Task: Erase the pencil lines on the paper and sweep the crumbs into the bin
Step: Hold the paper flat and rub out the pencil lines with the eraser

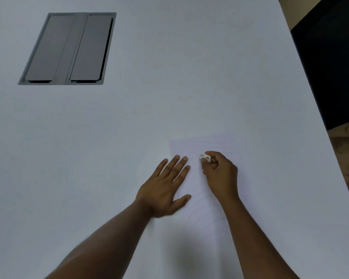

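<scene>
One sheet of paper [191, 150], one eraser [205, 157], two hands. The left hand [165, 186] lay flat, fingers spread, on the paper's left edge; the right hand [220, 174] pinched the eraser against the sheet on the white table [169, 77].

Your left hand [165, 188]: flat, fingers spread, pressing the near-left part of the paper [197, 190]. Your right hand [220, 172]: curled, pinching a white eraser [205, 157] against the sheet's far part. Faint pencil lines [214, 142] on it. White counter [169, 87]; grey twin-lid hatch [69, 49] far left.
</scene>
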